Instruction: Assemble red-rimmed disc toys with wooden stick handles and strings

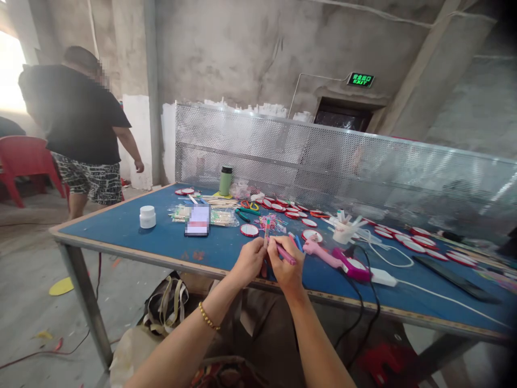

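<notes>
At the front edge of the table, my hands meet close together. My left hand [248, 263] pinches a thin upright stick [267, 228] with a green and reddish top. Its lower part is hidden behind the fingers. My right hand [288, 269] is closed around a pink-purple pen [286, 254], whose tip end points toward the stick. Whether the pen touches the stick is too small to tell. Just beyond lie a pile of small colourful pieces [274, 222] and a round red-rimmed disc [249, 230].
On the blue table [153, 245] are a white jar [147, 216], a phone [197, 220], green-handled pliers [243, 215], a green bottle [225, 180] and a magenta corded tool [353, 267]. A perforated metal screen [250, 145] runs behind. A person [81, 124] stands at left.
</notes>
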The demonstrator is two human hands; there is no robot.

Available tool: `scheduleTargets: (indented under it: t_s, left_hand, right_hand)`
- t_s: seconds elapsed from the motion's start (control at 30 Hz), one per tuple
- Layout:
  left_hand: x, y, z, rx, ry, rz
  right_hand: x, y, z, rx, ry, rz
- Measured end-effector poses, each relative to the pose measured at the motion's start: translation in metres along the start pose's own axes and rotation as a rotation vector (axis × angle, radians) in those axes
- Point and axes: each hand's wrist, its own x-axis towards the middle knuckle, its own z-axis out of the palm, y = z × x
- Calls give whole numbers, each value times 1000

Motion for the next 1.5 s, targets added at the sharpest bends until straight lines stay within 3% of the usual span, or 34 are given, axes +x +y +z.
scheduleTargets:
  t_s: [1.5]
  left_hand:
    - [0, 0, 0, -16, -5, -1]
  right_hand:
    - [-2, 1, 0, -17, 2, 36]
